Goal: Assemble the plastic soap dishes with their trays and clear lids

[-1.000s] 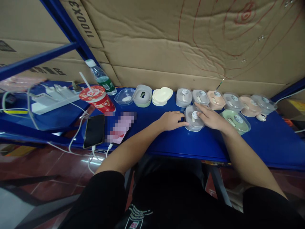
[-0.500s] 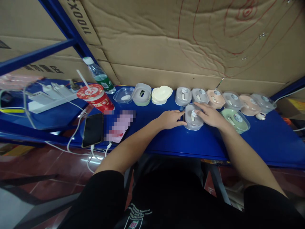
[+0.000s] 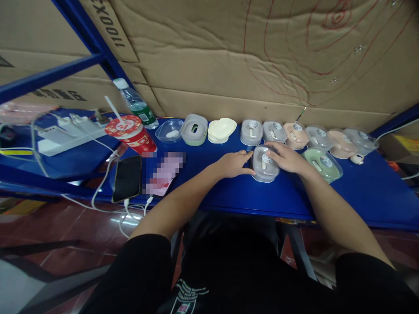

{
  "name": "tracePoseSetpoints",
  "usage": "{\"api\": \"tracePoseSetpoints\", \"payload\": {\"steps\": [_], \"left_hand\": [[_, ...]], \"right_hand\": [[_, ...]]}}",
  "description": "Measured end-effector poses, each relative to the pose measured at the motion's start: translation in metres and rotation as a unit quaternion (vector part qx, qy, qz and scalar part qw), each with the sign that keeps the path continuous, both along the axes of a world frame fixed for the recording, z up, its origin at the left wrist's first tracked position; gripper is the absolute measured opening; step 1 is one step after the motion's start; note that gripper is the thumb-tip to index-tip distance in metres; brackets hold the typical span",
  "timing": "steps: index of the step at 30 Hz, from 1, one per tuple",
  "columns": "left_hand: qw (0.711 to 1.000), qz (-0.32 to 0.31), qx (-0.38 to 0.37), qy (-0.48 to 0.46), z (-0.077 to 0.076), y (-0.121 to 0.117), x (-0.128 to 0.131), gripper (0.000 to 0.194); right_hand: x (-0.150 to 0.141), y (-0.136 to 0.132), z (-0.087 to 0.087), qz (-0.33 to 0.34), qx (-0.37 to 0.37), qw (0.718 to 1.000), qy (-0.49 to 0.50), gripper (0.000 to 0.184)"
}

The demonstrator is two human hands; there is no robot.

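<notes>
A grey lidded box with a clear cover, a round sticker and a small pale handle sits on the blue table before me. My right hand grips its right and far side, the thumb lying on the cover near the sticker. At the box's left edge is my left hand, its thumb and fingers apart around that side; the thumb tip seems to touch it. Similar lidded boxes form a row behind, among them a grey one and a peach one. A green lidded box lies to the right.
Left along the back are cream plastic pieces, a grey and green tray and a clear cover. A red cup, water bottle, two phones with cables and a power strip occupy the left. Cardboard walls the back.
The grey lidded box has shifted slightly toward me and tilted or turned a little under my right hand. My left hand stays almost in place beside it.
</notes>
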State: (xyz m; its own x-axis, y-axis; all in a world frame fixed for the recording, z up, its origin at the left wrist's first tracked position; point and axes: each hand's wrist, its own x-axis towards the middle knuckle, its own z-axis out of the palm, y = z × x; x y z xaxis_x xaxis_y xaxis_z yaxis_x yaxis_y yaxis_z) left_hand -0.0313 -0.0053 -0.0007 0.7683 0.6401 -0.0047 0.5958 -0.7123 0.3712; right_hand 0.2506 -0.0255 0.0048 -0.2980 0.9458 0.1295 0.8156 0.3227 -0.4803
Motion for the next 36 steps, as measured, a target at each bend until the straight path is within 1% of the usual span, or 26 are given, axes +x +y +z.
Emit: {"api": "tracePoseSetpoints", "payload": {"steps": [3, 6, 9, 14, 16, 19, 22, 24, 27, 29, 31, 33, 36], "left_hand": [[1.0, -0.007, -0.007, 0.0, 0.001, 0.0, 0.0, 0.093], [1.0, -0.005, -0.01, 0.005, 0.003, -0.001, 0.001, 0.094], [1.0, -0.003, -0.009, 0.011, 0.004, -0.002, 0.001, 0.093], [1.0, -0.003, -0.007, -0.004, 0.002, -0.001, -0.001, 0.094], [1.0, -0.009, -0.008, -0.019, 0.001, 0.0, -0.002, 0.093], [0.999, -0.02, -0.014, -0.033, -0.001, 0.003, -0.004, 0.095], [0.999, -0.017, -0.026, -0.036, -0.001, 0.006, -0.006, 0.101], [0.999, -0.015, -0.035, -0.035, -0.001, 0.007, -0.006, 0.106], [0.999, -0.012, -0.037, -0.036, -0.001, 0.007, -0.006, 0.109], [0.999, -0.009, -0.027, -0.033, 0.0, 0.005, -0.006, 0.103], [1.0, -0.005, -0.013, -0.019, 0.0, 0.003, -0.004, 0.091], [1.0, -0.007, -0.005, 0.0, 0.001, 0.002, -0.003, 0.081], [1.0, -0.007, 0.005, 0.014, 0.004, 0.0, -0.005, 0.076]], "right_hand": [[0.001, 0.004, -0.003, 0.002, -0.004, 1.0, 0.015, 0.061], [0.0, 0.002, -0.004, 0.001, 0.002, 1.0, 0.008, 0.061], [-0.004, -0.004, -0.001, -0.004, 0.006, 1.0, -0.027, 0.068], [-0.009, -0.011, 0.005, -0.014, -0.019, 0.998, -0.063, 0.079], [-0.009, -0.01, 0.004, -0.003, -0.012, 0.999, -0.048, 0.078], [-0.009, -0.006, -0.003, 0.019, 0.01, 1.0, 0.001, 0.073], [-0.01, -0.002, -0.01, 0.016, 0.011, 0.999, 0.04, 0.072], [-0.011, -0.002, -0.012, 0.01, 0.003, 0.999, 0.051, 0.073], [-0.014, -0.006, -0.005, 0.001, -0.004, 1.0, 0.029, 0.072], [-0.014, -0.011, 0.004, -0.019, 0.012, 1.0, -0.017, 0.07], [-0.008, -0.017, 0.015, -0.048, 0.042, 0.996, -0.057, 0.067], [0.004, -0.021, 0.023, -0.076, 0.065, 0.992, -0.073, 0.062], [0.033, -0.023, 0.032, -0.124, 0.062, 0.985, -0.102, 0.058]]}}
